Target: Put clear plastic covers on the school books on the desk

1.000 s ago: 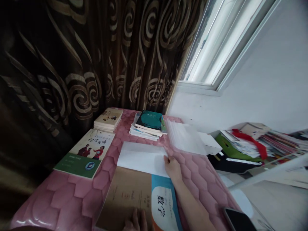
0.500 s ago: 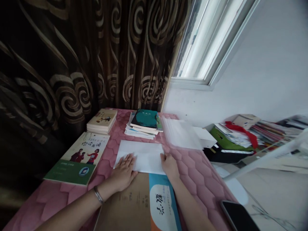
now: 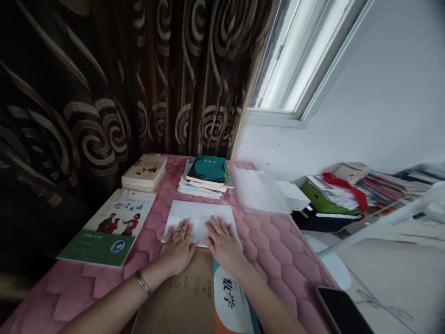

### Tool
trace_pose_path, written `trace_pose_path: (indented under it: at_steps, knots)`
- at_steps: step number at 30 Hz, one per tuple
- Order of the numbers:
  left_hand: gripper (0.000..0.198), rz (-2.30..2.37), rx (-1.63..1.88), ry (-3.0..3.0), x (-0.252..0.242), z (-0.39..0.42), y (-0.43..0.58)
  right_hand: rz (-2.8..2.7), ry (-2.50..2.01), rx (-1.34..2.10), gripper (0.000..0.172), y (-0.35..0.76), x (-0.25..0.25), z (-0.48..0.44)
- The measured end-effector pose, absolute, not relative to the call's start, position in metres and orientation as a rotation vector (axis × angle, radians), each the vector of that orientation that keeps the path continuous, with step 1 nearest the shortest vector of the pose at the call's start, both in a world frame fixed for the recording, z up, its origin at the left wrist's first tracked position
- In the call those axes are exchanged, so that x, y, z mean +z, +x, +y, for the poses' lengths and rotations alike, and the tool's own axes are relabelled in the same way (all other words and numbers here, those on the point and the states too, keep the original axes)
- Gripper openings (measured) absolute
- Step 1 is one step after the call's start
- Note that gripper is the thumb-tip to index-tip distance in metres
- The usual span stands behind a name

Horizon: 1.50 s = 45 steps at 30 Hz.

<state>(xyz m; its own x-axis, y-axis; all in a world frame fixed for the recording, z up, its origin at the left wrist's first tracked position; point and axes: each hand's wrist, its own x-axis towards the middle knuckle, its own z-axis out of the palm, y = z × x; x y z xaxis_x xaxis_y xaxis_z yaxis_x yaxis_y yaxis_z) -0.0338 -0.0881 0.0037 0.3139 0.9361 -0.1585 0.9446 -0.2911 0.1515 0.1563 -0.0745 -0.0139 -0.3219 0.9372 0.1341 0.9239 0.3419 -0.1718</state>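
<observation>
Both my hands lie flat near the lower edge of a white sheet of paper [image 3: 200, 212]. My left hand [image 3: 178, 248] has its fingers stretched over the sheet's left part, a silver bangle round the wrist. My right hand [image 3: 224, 243] rests with spread fingers on the right part. Neither hand grips anything. Under my wrists is a book [image 3: 187, 301] with a brown, blue and white cover and large Chinese characters; its top end meets the sheet. I cannot tell whether the sheet is joined to the book.
The pink quilted tabletop [image 3: 278, 250] also bears a green-and-white book [image 3: 111, 227], a stack of beige books [image 3: 144, 172], a stack topped by a teal book [image 3: 208, 169], clear plastic sleeves [image 3: 257, 190], a white box [image 3: 294, 195] and a phone [image 3: 342, 308] at the right edge.
My right hand has moved left from the sheet's right edge, where its fingers were curled, and now lies spread on the paper. My left hand stays almost in place.
</observation>
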Motion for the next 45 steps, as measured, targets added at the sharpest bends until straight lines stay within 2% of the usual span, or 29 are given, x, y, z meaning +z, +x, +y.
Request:
trace_pose_path:
  at_steps: [8,15,19,27,31,38,45]
  knots:
    - [0.056,1.76,0.018,2.424,-0.003,-0.088,-0.041,-2.477,-1.733,0.253,0.056,0.156,-0.018,-0.071]
    - [0.044,1.854,0.071,2.511,0.01,-0.08,-0.023,-2.485,-1.754,0.247,0.054,0.153,-0.016,-0.073]
    - [0.052,1.62,0.189,2.597,-0.002,-0.052,-0.006,-2.507,-1.755,0.256,0.055,0.153,-0.015,-0.073]
    - [0.067,1.496,0.005,2.423,-0.005,-0.026,-0.021,-2.437,-1.74,0.273,0.053,0.155,-0.017,-0.072]
    - [0.066,1.546,0.043,2.439,-0.005,-0.028,-0.027,-2.388,-1.72,0.268,0.052,0.154,-0.015,-0.071]
    - [0.064,1.554,0.101,2.479,-0.008,-0.028,-0.025,-2.346,-1.647,0.493,0.067,0.12,0.002,-0.029]
    - [0.059,1.646,0.194,2.404,-0.01,-0.014,-0.026,-2.305,-1.694,0.561,0.068,0.101,-0.015,0.002]
